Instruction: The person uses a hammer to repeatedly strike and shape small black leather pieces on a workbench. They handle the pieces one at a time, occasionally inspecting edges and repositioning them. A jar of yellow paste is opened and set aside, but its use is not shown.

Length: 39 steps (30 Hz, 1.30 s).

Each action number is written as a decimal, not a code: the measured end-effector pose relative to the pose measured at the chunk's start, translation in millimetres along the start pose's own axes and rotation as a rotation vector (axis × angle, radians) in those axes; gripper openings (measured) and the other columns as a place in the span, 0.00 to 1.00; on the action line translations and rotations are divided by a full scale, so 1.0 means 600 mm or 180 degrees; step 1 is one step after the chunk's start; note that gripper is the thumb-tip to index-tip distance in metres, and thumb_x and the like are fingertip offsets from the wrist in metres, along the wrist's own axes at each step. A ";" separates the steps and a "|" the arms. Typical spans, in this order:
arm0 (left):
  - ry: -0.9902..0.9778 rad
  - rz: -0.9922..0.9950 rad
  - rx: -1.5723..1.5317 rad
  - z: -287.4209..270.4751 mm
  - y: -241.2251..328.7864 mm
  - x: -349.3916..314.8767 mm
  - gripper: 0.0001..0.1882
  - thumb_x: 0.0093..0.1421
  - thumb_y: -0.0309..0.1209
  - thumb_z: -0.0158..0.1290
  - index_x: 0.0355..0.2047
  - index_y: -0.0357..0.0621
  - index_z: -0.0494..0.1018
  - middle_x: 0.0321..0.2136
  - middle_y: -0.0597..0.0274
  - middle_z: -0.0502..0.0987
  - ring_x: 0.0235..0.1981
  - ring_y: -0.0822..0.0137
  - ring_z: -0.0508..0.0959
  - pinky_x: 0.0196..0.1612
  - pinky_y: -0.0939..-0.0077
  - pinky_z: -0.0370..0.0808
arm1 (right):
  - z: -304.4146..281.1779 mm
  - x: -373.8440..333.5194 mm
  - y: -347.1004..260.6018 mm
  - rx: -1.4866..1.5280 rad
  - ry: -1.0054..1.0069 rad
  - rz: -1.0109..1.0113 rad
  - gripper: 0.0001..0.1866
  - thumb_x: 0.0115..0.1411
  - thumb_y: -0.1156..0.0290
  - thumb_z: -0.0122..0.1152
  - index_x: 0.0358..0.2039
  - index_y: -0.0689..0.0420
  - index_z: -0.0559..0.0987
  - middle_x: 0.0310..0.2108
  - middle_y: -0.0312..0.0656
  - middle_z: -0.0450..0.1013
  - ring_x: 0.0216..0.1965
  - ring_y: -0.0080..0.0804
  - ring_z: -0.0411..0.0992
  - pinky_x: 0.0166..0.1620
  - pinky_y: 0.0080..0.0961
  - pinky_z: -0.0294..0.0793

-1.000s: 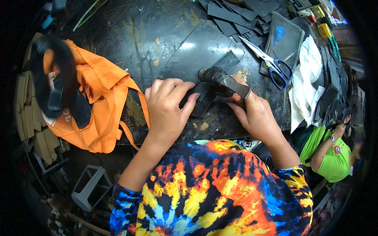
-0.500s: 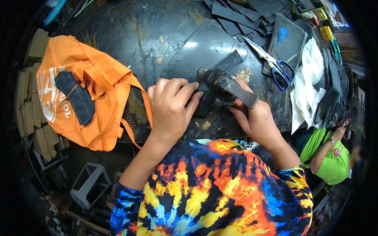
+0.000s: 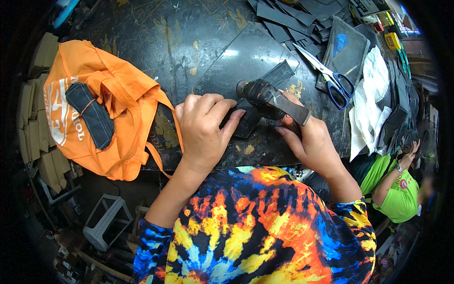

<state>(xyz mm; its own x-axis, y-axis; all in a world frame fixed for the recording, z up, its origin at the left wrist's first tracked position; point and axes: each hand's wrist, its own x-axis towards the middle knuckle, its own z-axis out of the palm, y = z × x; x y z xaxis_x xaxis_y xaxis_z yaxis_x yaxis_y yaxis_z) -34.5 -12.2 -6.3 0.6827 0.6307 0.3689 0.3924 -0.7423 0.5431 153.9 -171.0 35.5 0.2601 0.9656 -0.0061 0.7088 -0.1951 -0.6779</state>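
My right hand (image 3: 313, 139) is closed round the handle of a hammer (image 3: 265, 96). The hammer's worn dark head, with a round face at one end and a flat wedge at the other, hangs over a black strip-like piece (image 3: 245, 127). My left hand (image 3: 203, 123) has its thumb and curled fingers closed on the left side of that piece against the tabletop. Part of the piece lies hidden under the hammer and my fingers. Another black strip (image 3: 280, 75) shows just beyond the hammer head; whether the two are joined I cannot tell.
Scissors with blue handles (image 3: 326, 78) lie to the right, beside a clear pouch (image 3: 350, 45) and white cloth (image 3: 369, 104). Black offcuts (image 3: 288, 21) pile at the back. An orange bag (image 3: 127, 90) carries a banded black bundle (image 3: 92, 116). A person in green (image 3: 399, 196) sits at right.
The hammer head has shifted very slightly, still above the black piece. My left hand keeps its place. The other person's hand at the right has risen, fingers spread.
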 end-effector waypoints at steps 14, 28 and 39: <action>0.0037 -0.0133 -0.0141 0.006 -0.006 -0.005 0.18 0.51 0.33 0.72 0.40 0.48 0.77 0.38 0.65 0.77 0.41 0.60 0.75 0.47 0.62 0.64 | 0.005 0.005 -0.011 0.0256 -0.0064 -0.0141 0.41 0.59 0.78 0.70 0.73 0.52 0.65 0.44 0.48 0.81 0.43 0.54 0.81 0.44 0.41 0.82; 0.0428 -0.0384 -0.0758 0.017 -0.010 -0.005 0.36 0.49 0.25 0.74 0.55 0.42 0.67 0.48 0.53 0.70 0.39 0.59 0.75 0.46 0.65 0.73 | -0.002 0.009 -0.015 0.0385 -0.0295 0.0065 0.36 0.64 0.75 0.67 0.71 0.53 0.66 0.45 0.53 0.81 0.48 0.54 0.81 0.49 0.41 0.81; -0.0838 0.0726 -0.0208 -0.015 0.002 0.032 0.23 0.56 0.32 0.68 0.53 0.43 0.80 0.49 0.59 0.78 0.50 0.55 0.76 0.54 0.59 0.71 | -0.046 -0.049 0.038 0.1185 0.1531 0.0816 0.26 0.70 0.70 0.64 0.64 0.64 0.68 0.42 0.45 0.79 0.38 0.31 0.77 0.46 0.30 0.77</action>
<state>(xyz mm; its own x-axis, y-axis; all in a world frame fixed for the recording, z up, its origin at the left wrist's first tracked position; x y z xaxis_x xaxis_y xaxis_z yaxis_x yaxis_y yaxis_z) -26.9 1.1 8.2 0.8870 0.3643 0.2839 0.1771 -0.8360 0.5194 180.8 -208.6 40.5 0.7157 0.6950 0.0696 0.3338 -0.2528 -0.9081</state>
